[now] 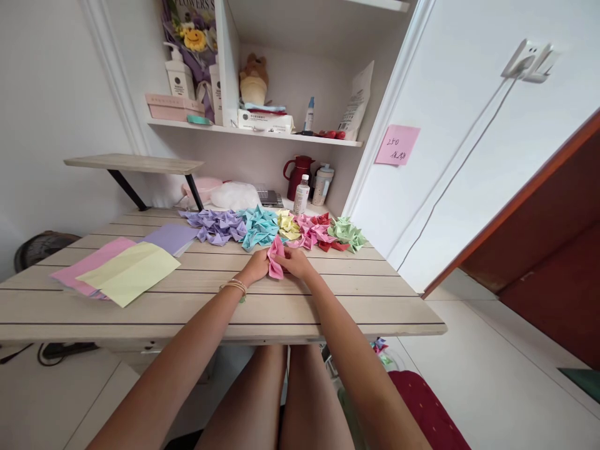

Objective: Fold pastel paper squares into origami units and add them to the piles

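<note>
Between my two hands, just above the desk, is a piece of folded pink paper (pixel 275 257). My left hand (pixel 255 265) grips its left side, fingers closed. From the right, my right hand (pixel 295 261) pinches the same paper. Directly behind lie heaps of folded paper pieces: purple (pixel 216 225), light blue (pixel 259 226), yellow (pixel 287 224), pink (pixel 311 232), red (pixel 334 246) and green (pixel 347 234). Parts of the fingers are hidden behind the pink paper.
Flat sheets lie at the left: yellow (pixel 129 272), pink (pixel 91 265) and purple (pixel 169 237). Behind the heaps stand a clear bottle (pixel 301 195), a red jug (pixel 299 174) and a tumbler (pixel 322 185). A small raised shelf (pixel 134 164) overhangs the back left. The desk's front edge (pixel 375 330) is near my legs.
</note>
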Demonstrator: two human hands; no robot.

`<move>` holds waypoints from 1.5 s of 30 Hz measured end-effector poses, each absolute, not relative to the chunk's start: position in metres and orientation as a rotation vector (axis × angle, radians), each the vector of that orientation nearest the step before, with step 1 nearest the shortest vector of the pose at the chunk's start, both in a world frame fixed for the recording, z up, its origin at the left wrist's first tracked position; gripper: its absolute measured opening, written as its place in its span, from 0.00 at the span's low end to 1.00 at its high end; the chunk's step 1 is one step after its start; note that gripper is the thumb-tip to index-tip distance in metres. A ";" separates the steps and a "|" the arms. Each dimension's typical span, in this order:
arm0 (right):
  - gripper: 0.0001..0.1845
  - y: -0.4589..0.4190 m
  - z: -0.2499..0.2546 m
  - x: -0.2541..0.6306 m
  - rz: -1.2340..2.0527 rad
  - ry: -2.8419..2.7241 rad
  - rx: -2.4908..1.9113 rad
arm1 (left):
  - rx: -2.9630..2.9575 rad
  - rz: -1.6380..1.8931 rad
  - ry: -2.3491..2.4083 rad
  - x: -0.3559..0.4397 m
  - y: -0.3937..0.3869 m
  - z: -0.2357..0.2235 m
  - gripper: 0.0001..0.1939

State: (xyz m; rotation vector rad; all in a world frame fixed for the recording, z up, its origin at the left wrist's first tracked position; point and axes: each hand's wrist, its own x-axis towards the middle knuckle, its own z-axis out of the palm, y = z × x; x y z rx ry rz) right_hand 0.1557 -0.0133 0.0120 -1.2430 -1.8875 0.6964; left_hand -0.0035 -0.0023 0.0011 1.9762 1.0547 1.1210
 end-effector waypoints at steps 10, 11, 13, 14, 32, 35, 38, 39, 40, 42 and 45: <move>0.22 -0.015 0.013 0.154 0.631 -1.907 -1.239 | 1.921 1.145 1.040 -0.003 -0.004 0.002 0.11; 0.21 -0.016 0.014 0.154 0.626 -1.907 -1.242 | 1.917 1.147 1.035 -0.003 -0.004 0.002 0.11; 0.21 -0.016 0.014 0.154 0.616 -1.908 -1.251 | 1.918 1.150 1.027 -0.003 -0.003 0.001 0.12; 0.21 -0.017 0.015 0.154 0.613 -1.910 -1.256 | 1.922 1.149 1.026 -0.004 -0.002 0.000 0.12; 0.17 -0.026 0.023 0.148 0.341 -2.004 -1.284 | 1.929 1.167 1.059 -0.004 0.000 -0.002 0.09; 0.18 -0.026 0.023 0.148 0.321 -2.006 -1.290 | 1.964 1.153 1.065 -0.003 -0.001 -0.003 0.08; 0.19 -0.026 0.022 0.148 0.309 -2.009 -1.292 | 1.965 1.155 1.064 -0.003 -0.001 -0.003 0.07; 0.19 -0.026 0.022 0.148 0.312 -2.006 -1.292 | 1.957 1.157 1.060 -0.003 -0.002 -0.002 0.07; 0.19 -0.026 0.022 0.148 0.320 -2.003 -1.291 | 1.947 1.160 1.053 -0.003 -0.002 -0.002 0.07; 0.19 -0.026 0.022 0.148 0.351 -1.988 -1.276 | 1.916 1.167 1.035 -0.003 -0.001 -0.001 0.07; 0.16 -0.024 0.021 0.147 0.460 -1.907 -1.207 | 1.859 1.193 1.023 -0.003 0.000 -0.001 0.09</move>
